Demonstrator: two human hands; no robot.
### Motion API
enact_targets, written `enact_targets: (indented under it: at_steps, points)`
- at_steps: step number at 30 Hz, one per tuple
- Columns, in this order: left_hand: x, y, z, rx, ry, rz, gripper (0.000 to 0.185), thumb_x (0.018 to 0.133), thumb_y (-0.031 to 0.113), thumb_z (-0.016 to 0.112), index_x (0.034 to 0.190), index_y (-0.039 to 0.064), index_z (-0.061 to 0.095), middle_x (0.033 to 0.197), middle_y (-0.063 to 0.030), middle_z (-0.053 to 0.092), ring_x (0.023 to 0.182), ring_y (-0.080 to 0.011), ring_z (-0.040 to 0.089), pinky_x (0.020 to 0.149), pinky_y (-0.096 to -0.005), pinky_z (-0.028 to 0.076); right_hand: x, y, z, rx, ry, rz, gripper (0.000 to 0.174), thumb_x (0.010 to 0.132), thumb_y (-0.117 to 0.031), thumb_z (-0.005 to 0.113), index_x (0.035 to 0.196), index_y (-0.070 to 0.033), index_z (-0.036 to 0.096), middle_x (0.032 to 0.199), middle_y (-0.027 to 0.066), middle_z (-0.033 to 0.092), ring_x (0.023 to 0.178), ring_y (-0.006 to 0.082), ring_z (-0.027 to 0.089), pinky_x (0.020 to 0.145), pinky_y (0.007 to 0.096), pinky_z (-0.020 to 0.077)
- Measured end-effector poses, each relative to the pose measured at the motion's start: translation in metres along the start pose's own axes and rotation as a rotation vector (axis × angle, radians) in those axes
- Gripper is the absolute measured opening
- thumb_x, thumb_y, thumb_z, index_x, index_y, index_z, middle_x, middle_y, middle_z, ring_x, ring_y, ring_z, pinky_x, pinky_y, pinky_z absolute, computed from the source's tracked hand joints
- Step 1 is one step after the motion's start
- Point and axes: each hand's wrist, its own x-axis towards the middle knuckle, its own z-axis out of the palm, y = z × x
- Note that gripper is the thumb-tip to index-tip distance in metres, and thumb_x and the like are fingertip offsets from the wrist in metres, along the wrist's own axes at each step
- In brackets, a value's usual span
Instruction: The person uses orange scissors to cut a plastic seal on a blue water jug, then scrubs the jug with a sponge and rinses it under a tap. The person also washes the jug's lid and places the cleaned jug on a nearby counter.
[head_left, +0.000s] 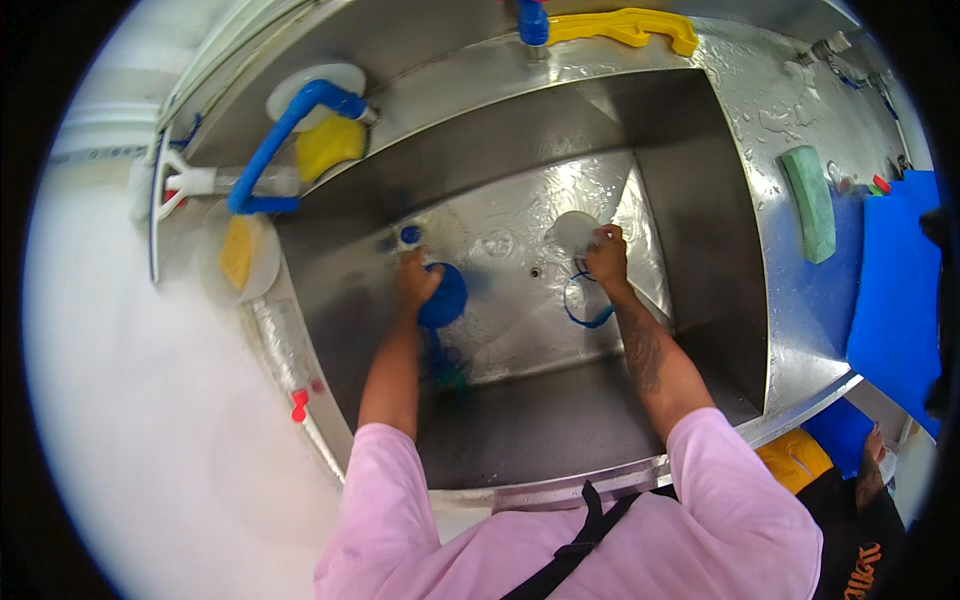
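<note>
Both hands reach down into a large stainless steel sink (697, 112). My left hand (421, 281) holds a round blue piece (448, 298) by its edge, near the sink's left side; a small blue round thing (410, 235) lies just beyond it. My right hand (608, 255) grips a whitish round disc (575, 232) at its right edge. Beside that wrist a blue ring (592, 325) lies on the sink floor. The drain hole (535, 272) shows between the hands. Blurred blue and green items (448, 373) lie partly behind my left forearm.
A blue faucet handle (289, 127), yellow sponge (330, 148) and clear cylinder with white handle (255, 182) stand at the left rim. A yellow plastic tool (622, 28) lies at the back, a green sponge (810, 202) and blue sheet (896, 300) right. Another person's hand (875, 442) shows lower right.
</note>
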Motion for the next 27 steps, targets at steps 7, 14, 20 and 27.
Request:
enact_targets:
  at_steps: [7, 14, 20, 27]
  points:
    - [0.086, -0.040, 0.039, 0.323, -0.191, -0.002, 0.056, 0.086, 0.045, 0.061, 0.137, 0.020, 0.056, 0.158, -0.0201, 0.025, 0.138, -0.0407, 0.039, 0.112, -0.0472, 0.036, -0.013, -0.024, -0.057, -0.054, 0.109, -0.112, 0.032, 0.079, 0.002, 0.061, 0.111, 0.008, 0.064, 0.118, 0.0155, 0.054, 0.097, 0.0374, 0.061, 0.087, 0.0447, 0.0512]
    - [0.043, -0.021, 0.078, -0.046, -0.013, -0.153, 0.043, 0.090, 0.041, 0.058, 0.106, 0.004, 0.072, 0.130, -0.0165, 0.052, 0.116, -0.0363, 0.056, 0.103, -0.0423, 0.043, -0.017, -0.043, -0.080, 0.173, 0.185, -0.050, 0.025, 0.075, 0.002, 0.061, 0.098, 0.001, 0.071, 0.107, 0.0172, 0.059, 0.081, 0.0342, 0.066, 0.077, 0.0410, 0.0533]
    - [-0.015, 0.020, 0.076, -1.060, -0.281, -0.615, 0.036, 0.079, 0.037, 0.047, 0.087, 0.007, 0.065, 0.089, -0.0096, 0.064, 0.074, -0.0248, 0.059, 0.068, -0.0394, 0.049, -0.039, -0.090, -0.094, 0.293, 0.075, -0.082, 0.018, 0.072, 0.002, 0.066, 0.090, -0.001, 0.070, 0.096, 0.0152, 0.063, 0.074, 0.0254, 0.063, 0.072, 0.0351, 0.0523]
    - [-0.101, 0.118, -0.071, -1.396, -0.605, -0.350, 0.084, 0.086, 0.068, 0.027, 0.128, 0.003, 0.058, 0.108, -0.0152, 0.069, 0.079, -0.0282, 0.070, 0.048, -0.0288, 0.046, -0.056, -0.180, -0.142, 0.818, -0.432, -0.048, 0.018, 0.075, 0.005, 0.063, 0.090, -0.001, 0.069, 0.075, 0.0059, 0.067, 0.065, 0.0128, 0.063, 0.060, 0.0274, 0.0482]
